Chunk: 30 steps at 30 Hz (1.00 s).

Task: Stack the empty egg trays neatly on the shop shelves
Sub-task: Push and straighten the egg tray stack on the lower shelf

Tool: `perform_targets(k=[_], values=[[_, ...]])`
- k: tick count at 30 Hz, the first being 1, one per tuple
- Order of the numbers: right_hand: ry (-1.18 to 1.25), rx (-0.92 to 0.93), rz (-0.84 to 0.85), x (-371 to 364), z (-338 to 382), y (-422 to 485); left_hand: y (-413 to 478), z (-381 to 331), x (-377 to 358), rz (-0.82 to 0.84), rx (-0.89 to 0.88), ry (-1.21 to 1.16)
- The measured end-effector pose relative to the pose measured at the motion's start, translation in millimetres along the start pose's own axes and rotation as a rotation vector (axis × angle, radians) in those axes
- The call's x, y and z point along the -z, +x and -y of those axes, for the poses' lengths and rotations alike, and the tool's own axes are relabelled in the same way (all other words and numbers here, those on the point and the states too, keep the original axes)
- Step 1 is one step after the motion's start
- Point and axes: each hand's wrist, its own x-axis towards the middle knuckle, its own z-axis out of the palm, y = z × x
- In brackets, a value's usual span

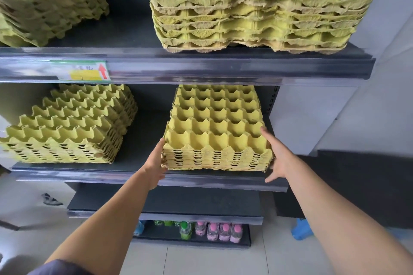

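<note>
A stack of several yellow-green egg trays (214,131) rests on the right side of the middle shelf (143,177), its front edge near the shelf lip. My left hand (156,167) presses flat against the stack's left front corner. My right hand (277,158) lies against its right side, fingers spread along the edge and thumb below. Another stack of trays (71,127) sits at an angle on the left of the same shelf. On the upper shelf (201,67) stand a tall stack of trays (257,13) at the right and a skewed stack (49,4) at the left.
A price label (82,70) with a red arrow sits on the upper shelf lip. Below is a bare dark shelf (165,203), and bottles (214,231) with pink and green caps stand on the bottom shelf. A blue object (301,230) lies on the tiled floor at the right.
</note>
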Motion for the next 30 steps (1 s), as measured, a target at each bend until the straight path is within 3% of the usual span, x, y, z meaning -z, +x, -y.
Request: perform_targets(k=[7, 12, 16, 25, 30], values=[[0.18, 0.009, -0.119, -6.5, -12.4, 3.8, 10.3, -1.7, 7.3, 0.037, 0.019, -0.047], [0.245, 0.039, -0.039, -11.7, -25.1, -7.7, 15.0, -8.6, 9.3, 0.042, 0.007, -0.126], [0.356, 0.172, -0.094, -13.9, -27.1, -1.7, 10.6, -10.1, 3.8, 0.036, -0.054, -0.158], [0.452, 0.272, -0.165, -15.9, -24.9, -9.6, 5.2, -22.6, 5.1, 0.031, -0.276, -0.135], [0.446, 0.309, -0.187, -31.3, -10.3, -20.3, 10.6, -35.8, 9.9, 0.032, -0.309, -0.182]])
